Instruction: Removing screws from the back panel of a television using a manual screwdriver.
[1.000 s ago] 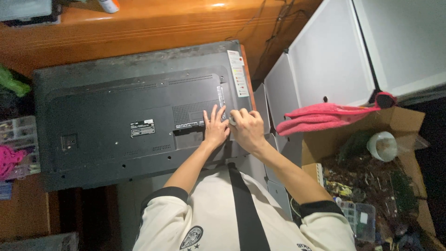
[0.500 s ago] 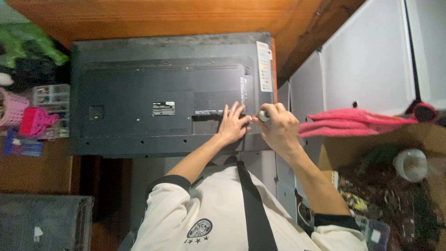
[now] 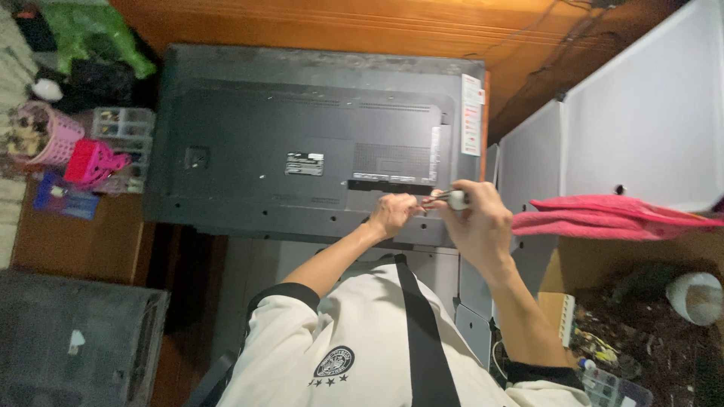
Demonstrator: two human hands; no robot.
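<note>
1. The television (image 3: 302, 143) lies screen-down on the wooden surface (image 3: 317, 22), its dark back panel facing you and fully seated; no part of the cover is lifted or set aside.
2. Your right hand (image 3: 475, 226) is closed around a screwdriver (image 3: 446, 200), pale handle in the fist, shaft pointing left toward the lower edge of the panel.
3. Your left hand (image 3: 392, 215) is curled with its fingertips pinched at the tool's tip, just beside the port strip; whether it grips a screw or only steadies the shaft cannot be told.
4. Judgement: you are working one fastener near the bottom right of the panel. No loose screws show on the panel or nearby, so the job looks early.
5. The other screw holes along the panel's edges are too small to read as filled or empty.
6. A pink cloth (image 3: 603, 218) lies on the white cabinet (image 3: 641, 128) to your right, untouched.
</note>
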